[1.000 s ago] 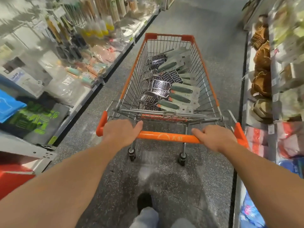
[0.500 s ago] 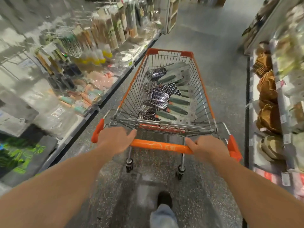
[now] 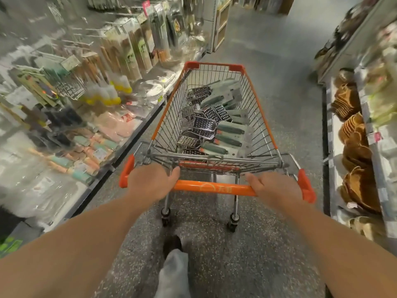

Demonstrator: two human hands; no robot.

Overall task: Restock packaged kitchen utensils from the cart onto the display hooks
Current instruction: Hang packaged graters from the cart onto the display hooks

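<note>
Both arms reach forward; left hand [image 3: 150, 182] and right hand [image 3: 277, 188] each wrap a closed grip around the cart handle [image 3: 214, 187] (orange).

A shop aisle: speckled grey floor [image 3: 268, 67], shelves [image 3: 129, 134] of packaged kitchenware hung on display hooks [image 3: 120, 24] to the left, woven baskets [image 3: 352, 125] stacked right, an orange wire cart [image 3: 214, 188] standing between.

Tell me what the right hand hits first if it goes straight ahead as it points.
Probably the cart's rear wire wall, just past the orange handle that the right hand holds. Depth is unclear.
</note>
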